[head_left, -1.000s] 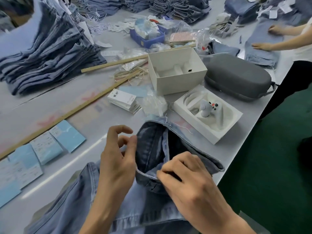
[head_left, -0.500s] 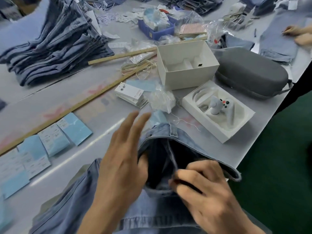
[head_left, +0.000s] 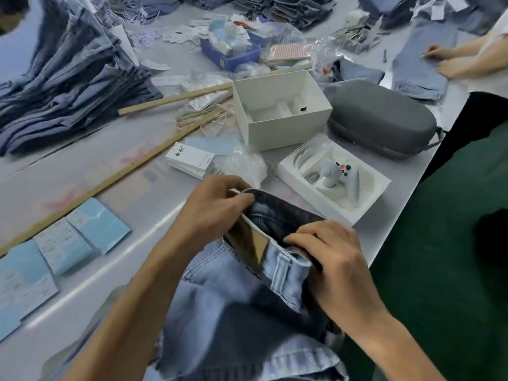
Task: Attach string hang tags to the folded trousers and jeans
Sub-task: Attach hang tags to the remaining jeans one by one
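A worker's left hand (head_left: 217,199) and right hand (head_left: 330,251) both pinch the open waistband of pale jeans (head_left: 233,298) at the near edge of a grey table (head_left: 110,270). White hang tags (head_left: 189,159) lie stacked just beyond, beside an open white box (head_left: 280,111).

A garment finishing or packing workshop, seen from above a long grey worktable (head_left: 132,188). Tall stacks of folded jeans (head_left: 68,86) crowd the left side and the far edge, and loose paper hang tags (head_left: 189,158), pale blue cards (head_left: 82,237), a bundle of tan string (head_left: 203,116), a long wooden ruler (head_left: 110,182) and a blue plastic bin (head_left: 231,55) of supplies lie scattered between them. At the far right another worker's arms (head_left: 464,61) rest on a pair of jeans laid flat on the same table
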`<state>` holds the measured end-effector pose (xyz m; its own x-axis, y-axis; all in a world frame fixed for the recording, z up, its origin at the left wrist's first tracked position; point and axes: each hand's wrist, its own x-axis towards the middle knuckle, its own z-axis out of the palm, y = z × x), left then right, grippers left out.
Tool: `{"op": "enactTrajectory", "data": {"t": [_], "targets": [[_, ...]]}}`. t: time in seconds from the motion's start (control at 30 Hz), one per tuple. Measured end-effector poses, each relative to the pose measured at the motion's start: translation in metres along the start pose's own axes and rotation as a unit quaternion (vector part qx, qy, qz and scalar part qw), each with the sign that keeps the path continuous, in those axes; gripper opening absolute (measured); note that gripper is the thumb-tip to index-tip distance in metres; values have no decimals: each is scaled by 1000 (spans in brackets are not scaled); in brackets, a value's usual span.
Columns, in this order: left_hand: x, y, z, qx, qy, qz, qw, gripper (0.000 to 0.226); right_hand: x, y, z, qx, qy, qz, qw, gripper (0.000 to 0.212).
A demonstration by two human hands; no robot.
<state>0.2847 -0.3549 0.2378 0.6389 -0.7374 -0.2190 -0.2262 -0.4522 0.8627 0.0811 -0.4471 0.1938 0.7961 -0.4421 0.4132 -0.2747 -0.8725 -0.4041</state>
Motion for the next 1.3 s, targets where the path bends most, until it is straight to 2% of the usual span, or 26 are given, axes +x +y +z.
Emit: {"op": "enactTrajectory", "data": {"t": [0.1, 0.23, 0.53, 0.63, 0.7, 0.83, 0.9, 0.97, 1.07, 1.17, 1.23, 1.3], "targets": [[5, -10, -9, -112, 7, -35, 993, 26, -11, -8, -5, -31, -14, -45, 998, 22], [1, -22, -12, -181, -6, -34, 983, 27, -36, -22, -1, -69, 25, -87, 994, 17], [-18, -36, -29, -272, -98, 39, 956, 24, -37, -19, -9, -48, 110, -50, 991, 12], [-26, -41, -41, -318, -134, 38, 938, 32, -32, -19, -10, -32, 122, -50, 991, 15], [-30, -42, -45, -318, -137, 37, 937, 33, -33, -19, -11, -37, 121, -57, 990, 13], [-37, -33, -36, -227, -88, 68, 968, 29, -44, -20, -11, -70, 120, -88, 986, 7], [-37, -25, -24, -112, -48, 93, 988, 47, -53, -22, -6, -82, 105, -92, 987, 6], [-37, -15, -11, 25, -11, 131, 991, 59, -58, -22, -2, -85, 82, -81, 990, 13], [-38, -3, 2, 230, 16, 246, 941, 61, -54, -17, -7, -56, 73, -19, 996, 22], [-37, -2, 10, 251, -84, 352, 898, 47, -38, -11, -17, -34, 34, 58, 997, 19], [-34, -1, 13, 296, -123, 336, 885, 38, -26, -7, -21, -33, -48, 87, 995, 25], [-28, -2, 15, 331, -130, 296, 887, 40, -15, -4, -21, -37, -123, 101, 987, 26]]}}
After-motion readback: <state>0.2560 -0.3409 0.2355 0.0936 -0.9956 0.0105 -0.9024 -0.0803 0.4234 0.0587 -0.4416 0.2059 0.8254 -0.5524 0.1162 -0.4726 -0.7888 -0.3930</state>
